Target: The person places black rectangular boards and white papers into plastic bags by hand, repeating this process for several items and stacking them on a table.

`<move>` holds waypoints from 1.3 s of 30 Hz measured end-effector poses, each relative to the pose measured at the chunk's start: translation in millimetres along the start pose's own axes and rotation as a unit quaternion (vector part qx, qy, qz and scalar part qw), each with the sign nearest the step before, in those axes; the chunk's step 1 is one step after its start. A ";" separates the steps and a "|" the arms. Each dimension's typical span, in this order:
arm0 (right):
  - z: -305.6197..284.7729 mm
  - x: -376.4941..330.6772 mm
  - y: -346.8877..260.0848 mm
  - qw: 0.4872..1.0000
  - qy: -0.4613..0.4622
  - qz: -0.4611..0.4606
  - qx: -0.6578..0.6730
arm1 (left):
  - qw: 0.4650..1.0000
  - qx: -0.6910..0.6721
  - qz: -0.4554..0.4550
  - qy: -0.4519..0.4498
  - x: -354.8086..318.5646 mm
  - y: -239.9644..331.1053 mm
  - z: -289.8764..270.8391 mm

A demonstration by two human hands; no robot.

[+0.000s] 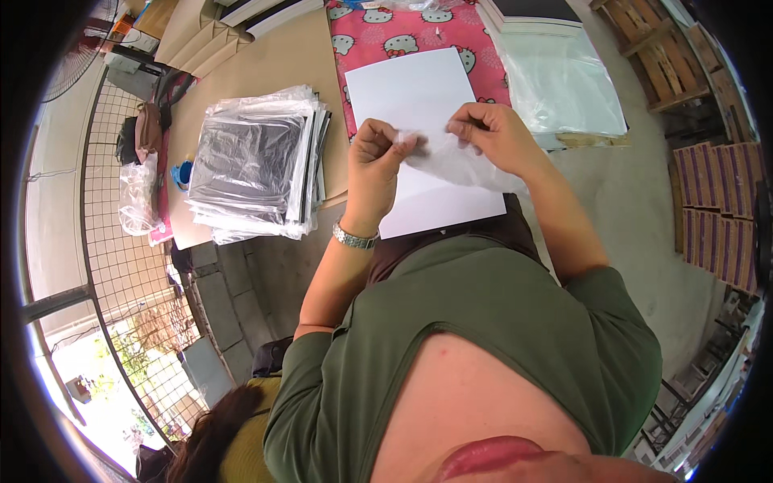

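A thin clear plastic bag (455, 165) hangs between my hands, its edge crumpled and see-through. My left hand (373, 165) is closed, thumb and fingers pinching one side of it. My right hand (493, 133) pinches the other side, fingers curled and thumb pressed in. Below both hands lies a large white sheet (415, 88), reaching from the pink patterned tablecloth to the table's near edge at my waist. To the left of my left hand stands a stack of dark flat items in clear plastic (245, 165), its bags jutting out unevenly.
Brown cardboard (298, 72) lies under the wrapped stack, with folded brown board (201, 40) behind it. Flat clear plastic bags (564, 84) are piled at the far right. The pink cloth (370, 32) covers the table's middle. Another person (241, 435) is close at my lower left.
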State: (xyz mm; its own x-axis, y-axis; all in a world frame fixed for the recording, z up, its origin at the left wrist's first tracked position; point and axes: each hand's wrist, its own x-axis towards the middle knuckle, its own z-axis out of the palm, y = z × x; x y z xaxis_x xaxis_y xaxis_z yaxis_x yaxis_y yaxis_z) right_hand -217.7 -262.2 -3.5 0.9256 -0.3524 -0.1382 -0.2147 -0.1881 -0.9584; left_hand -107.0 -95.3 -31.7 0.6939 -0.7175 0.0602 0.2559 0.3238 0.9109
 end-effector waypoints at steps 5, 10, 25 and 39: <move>16.9 33.9 -2.8 0.968 0.101 -0.123 0.191 | 0.994 0.026 -0.108 -0.002 -14.1 5.1 1.2; 2.2 13.2 -9.8 0.927 -0.293 0.102 0.209 | 0.993 -0.105 -0.047 0.025 -4.7 36.9 -44.9; -53.0 32.7 21.6 0.862 -0.173 -0.116 0.461 | 0.909 0.265 -0.167 -0.275 -27.6 40.4 -70.8; -46.3 58.2 33.5 0.925 -0.027 0.047 0.375 | 0.917 0.169 -0.313 -0.180 -1.0 42.5 -87.1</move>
State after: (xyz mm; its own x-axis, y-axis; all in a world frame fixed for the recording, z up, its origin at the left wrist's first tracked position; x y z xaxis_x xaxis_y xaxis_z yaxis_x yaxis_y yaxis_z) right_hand -185.5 -331.5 -32.0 0.9329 -0.2841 -0.2215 -0.0362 0.5378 -0.8423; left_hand -38.2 -27.1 -28.6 0.2001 -0.8742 -0.4424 0.2624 -0.3872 0.8838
